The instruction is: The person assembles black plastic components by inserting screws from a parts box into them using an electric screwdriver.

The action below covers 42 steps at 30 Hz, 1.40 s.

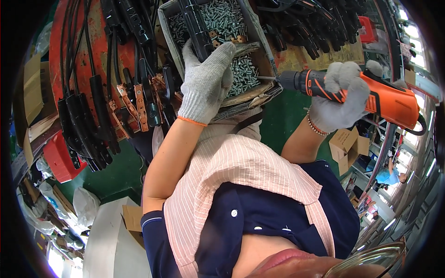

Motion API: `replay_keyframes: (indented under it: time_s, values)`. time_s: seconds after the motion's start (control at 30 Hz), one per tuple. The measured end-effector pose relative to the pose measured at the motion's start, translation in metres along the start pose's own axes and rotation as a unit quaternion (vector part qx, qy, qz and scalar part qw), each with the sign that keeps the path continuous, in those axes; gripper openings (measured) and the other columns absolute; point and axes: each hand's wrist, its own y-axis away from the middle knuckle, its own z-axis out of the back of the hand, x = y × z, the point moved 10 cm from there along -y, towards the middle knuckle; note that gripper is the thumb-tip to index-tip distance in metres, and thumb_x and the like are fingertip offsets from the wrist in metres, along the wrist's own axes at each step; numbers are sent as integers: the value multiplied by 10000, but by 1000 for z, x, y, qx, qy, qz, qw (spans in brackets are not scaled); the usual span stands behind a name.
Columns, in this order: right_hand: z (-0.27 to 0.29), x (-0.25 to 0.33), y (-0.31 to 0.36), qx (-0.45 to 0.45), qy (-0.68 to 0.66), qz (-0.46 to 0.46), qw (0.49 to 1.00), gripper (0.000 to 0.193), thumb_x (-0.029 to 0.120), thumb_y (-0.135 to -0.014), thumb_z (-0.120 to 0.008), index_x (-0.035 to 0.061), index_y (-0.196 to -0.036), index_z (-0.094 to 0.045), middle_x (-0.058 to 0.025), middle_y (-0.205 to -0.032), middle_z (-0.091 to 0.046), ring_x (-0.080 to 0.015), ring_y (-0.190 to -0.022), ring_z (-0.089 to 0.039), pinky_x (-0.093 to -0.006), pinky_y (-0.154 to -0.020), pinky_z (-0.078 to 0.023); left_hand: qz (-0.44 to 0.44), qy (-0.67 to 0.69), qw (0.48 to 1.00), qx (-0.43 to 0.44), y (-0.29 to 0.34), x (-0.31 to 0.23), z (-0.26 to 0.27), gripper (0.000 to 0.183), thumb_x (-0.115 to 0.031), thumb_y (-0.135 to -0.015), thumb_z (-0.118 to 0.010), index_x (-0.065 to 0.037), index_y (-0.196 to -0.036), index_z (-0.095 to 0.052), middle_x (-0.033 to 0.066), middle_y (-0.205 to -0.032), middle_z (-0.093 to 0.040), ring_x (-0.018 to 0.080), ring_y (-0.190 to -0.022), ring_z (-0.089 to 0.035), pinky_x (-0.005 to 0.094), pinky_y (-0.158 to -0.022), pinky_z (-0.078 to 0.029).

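Observation:
My left hand (204,88), in a grey knit glove, is closed round the lower end of a long black plastic handle-like part (196,28). Small copper pieces (240,39) show beside that part, above my fingertips. Both lie over an open box (168,44) filled with silvery screws (225,18). My right hand (340,95), also gloved, grips an orange and black power screwdriver (389,99). Its thin bit points left, toward the near right corner of the box. The bit's tip lies close to the cardboard flap, and whether they touch is unclear.
Black cables with copper clamp pieces (140,104) and black handles (81,125) lie on the worn red surface (88,51) at left. More black parts (315,28) lie at far right. A red bin (62,160) and an open carton (345,143) stand lower down. Another person (389,176) is at far right.

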Motion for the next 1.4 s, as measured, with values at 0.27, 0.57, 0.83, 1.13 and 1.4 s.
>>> replay_keyframes:
  time_s: [0.27,0.57,0.83,1.13,1.4]
  values:
    - [5,1,8,-82,109,35,990,448,-55,-838,-580,-16,-1262,-438,-148,-752,-606,-215,-556,-571,-324,-498,-510,25,-38,999,-15,4,-3,-1,643,-102,-857,-708,-94,-1356,-302,14,-752,-534,77,-502,-474,220,-401,-362]
    - [-1,-12,11,-72,160,4,985,406,-43,-817,-587,-13,-1210,-489,-134,-726,-593,-154,-513,-524,-283,-472,-483,15,-54,998,12,-2,-2,-2,886,-122,-862,-687,-92,-1499,-73,46,-786,-578,79,-509,-490,213,-412,-411]
    - [3,-19,14,-66,128,-11,990,459,-68,-826,-560,16,-1263,-447,-134,-733,-585,-178,-536,-550,-309,-488,-512,9,-54,999,-4,1,-6,-3,721,-120,-851,-715,-94,-1403,-251,5,-703,-525,76,-473,-468,219,-371,-351]
    - [14,0,3,-67,70,-3,995,579,-24,-848,-577,137,-1370,-387,-63,-695,-531,-125,-546,-471,-272,-473,-467,12,-25,999,15,0,-4,-4,662,-152,-857,-717,-105,-1361,-290,5,-732,-527,65,-466,-456,204,-357,-330]
    - [0,23,-19,-66,25,80,994,406,-12,-874,-574,120,-1245,-473,-34,-940,-550,-64,-577,-442,-194,-500,-453,12,21,999,35,-1,0,-2,580,-462,-900,-651,-168,-1293,-341,-6,-812,-535,70,-531,-488,182,-383,-325]
